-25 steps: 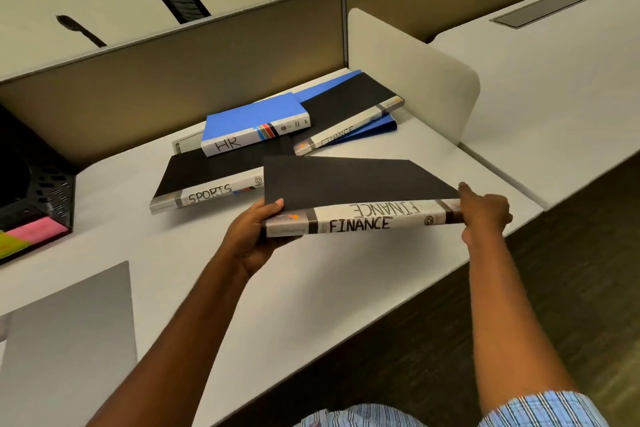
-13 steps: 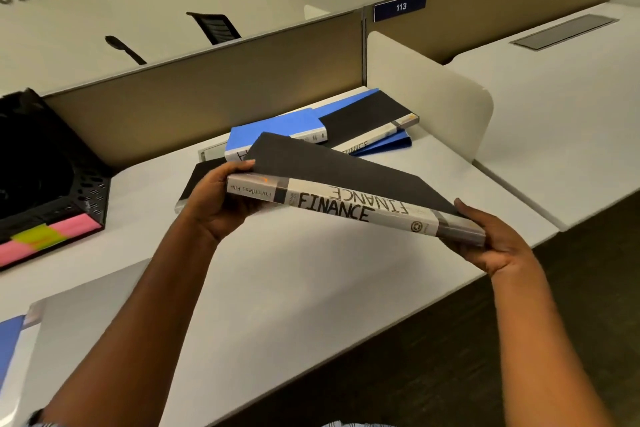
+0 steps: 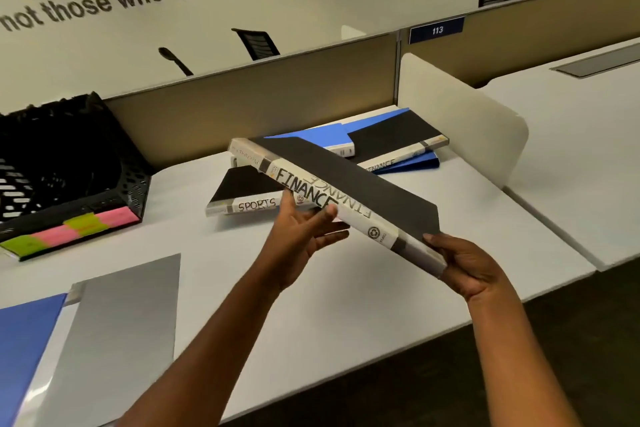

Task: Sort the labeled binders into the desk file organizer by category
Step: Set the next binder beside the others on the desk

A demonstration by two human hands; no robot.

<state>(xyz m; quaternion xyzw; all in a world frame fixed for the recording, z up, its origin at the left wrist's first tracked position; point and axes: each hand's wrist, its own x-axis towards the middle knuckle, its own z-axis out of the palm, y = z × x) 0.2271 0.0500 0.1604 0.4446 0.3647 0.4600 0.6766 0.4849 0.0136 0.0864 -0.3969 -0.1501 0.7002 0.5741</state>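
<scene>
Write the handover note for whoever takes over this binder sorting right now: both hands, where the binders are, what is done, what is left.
Left hand: under the middle of the held FINANCE binder, fingers spread, supporting it rather than clamped.
Right hand: gripping the binder's near end; binder tilted, off the desk.
On the desk: SPORTS binder lying flat; behind it a blue binder, label hidden; a second black FINANCE binder on another blue one.
Black mesh organizer at the left, coloured tabs on its front edge.
Done: no binder visibly filed.
Left: file the held one, then the rest on the desk.
</scene>
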